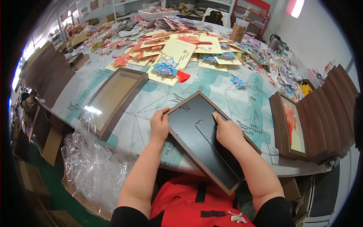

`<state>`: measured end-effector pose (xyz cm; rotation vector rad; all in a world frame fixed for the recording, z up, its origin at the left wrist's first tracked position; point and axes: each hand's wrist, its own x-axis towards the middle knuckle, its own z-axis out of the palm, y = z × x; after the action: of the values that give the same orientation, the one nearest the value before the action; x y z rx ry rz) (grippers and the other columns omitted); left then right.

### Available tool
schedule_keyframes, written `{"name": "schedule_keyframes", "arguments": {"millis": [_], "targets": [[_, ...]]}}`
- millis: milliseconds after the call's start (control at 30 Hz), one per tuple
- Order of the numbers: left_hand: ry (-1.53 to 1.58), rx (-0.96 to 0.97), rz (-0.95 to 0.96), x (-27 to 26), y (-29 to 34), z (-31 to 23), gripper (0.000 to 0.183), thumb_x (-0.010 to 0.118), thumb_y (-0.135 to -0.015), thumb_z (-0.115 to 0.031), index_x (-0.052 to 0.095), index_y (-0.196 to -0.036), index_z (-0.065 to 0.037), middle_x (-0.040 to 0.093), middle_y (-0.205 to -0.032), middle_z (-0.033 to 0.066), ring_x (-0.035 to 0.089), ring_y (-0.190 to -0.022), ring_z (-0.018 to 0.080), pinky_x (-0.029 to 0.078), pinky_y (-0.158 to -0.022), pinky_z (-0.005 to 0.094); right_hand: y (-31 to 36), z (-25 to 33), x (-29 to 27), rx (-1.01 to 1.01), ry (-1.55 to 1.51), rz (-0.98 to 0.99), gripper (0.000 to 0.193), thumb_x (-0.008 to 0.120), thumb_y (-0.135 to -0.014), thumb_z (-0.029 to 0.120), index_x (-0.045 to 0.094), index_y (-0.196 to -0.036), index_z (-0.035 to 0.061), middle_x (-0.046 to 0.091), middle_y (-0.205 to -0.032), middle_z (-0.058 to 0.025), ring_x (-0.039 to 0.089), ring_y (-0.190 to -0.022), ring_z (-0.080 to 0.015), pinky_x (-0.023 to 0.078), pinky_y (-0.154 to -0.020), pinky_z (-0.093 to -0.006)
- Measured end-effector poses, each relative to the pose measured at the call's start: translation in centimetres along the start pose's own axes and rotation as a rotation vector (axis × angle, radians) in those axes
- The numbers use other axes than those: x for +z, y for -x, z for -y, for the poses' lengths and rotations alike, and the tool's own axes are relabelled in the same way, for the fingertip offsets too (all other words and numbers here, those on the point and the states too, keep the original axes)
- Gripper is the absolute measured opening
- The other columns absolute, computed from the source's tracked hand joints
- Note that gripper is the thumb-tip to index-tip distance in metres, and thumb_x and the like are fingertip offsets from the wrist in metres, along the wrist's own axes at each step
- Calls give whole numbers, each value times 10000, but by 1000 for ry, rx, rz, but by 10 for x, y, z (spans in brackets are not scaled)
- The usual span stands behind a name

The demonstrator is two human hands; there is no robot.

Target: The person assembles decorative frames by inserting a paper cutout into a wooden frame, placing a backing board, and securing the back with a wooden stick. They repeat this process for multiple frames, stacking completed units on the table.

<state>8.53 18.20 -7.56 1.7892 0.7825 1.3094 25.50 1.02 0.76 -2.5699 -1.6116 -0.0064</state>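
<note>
A brown picture frame lies face down and slanted at the table's near edge, its black backing board upward. A stand flap with a dark outline is set in that board. My left hand is closed round the frame's left edge near its far corner. With closed fingers, my right hand presses a small tan piece against the board near the frame's right edge. Most of that piece is hidden by the fingers, so its kind is unclear.
Left lies another brown frame with a clear front, beside crumpled clear plastic wrap. Cream cards with blue and red flower ornaments pile up ahead. Upright frames stand in a row at right; more brown frames are stacked far left.
</note>
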Motion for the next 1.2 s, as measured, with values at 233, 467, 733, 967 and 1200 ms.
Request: {"name": "schedule_keyframes", "arguments": {"millis": [233,467,733,967,1200], "targets": [[9,41,1,0,1,4,230,487,-817,-1,630,-996,15,599,-864,128,573,-752,218,449,-687,291,-10,2,8,32,-81,-80,393,513,-793,85,514,-1175,-11,634,-695,-203,643,-678,-377,515,-620,-468],[-14,63,20,0,3,3,234,488,-810,6,624,-1000,21,601,-873,133,575,-760,231,451,-695,293,-13,21,11,120,87,-2,515,552,-772,72,425,-1254,-58,643,-733,-180,665,-685,-313,534,-590,-406],[-23,62,76,-1,5,-2,234,497,-816,-5,614,-1016,25,592,-872,137,576,-764,240,454,-697,306,-31,1,11,205,-216,-49,342,489,-843,137,540,-1168,44,649,-882,-215,638,-843,-373,506,-742,-475],[-71,56,66,-1,2,-1,232,492,-825,-17,614,-1017,25,607,-890,146,586,-796,234,459,-724,307,-16,-19,9,49,-453,-127,308,510,-860,181,570,-1145,80,636,-875,-221,609,-855,-395,480,-752,-489],[-32,-37,79,-1,8,-8,265,485,-851,-45,607,-1079,16,652,-867,134,593,-747,184,462,-703,283,68,-39,-5,132,-16,-152,376,565,-837,172,540,-1210,132,627,-738,-186,620,-635,-367,491,-587,-478]]}}
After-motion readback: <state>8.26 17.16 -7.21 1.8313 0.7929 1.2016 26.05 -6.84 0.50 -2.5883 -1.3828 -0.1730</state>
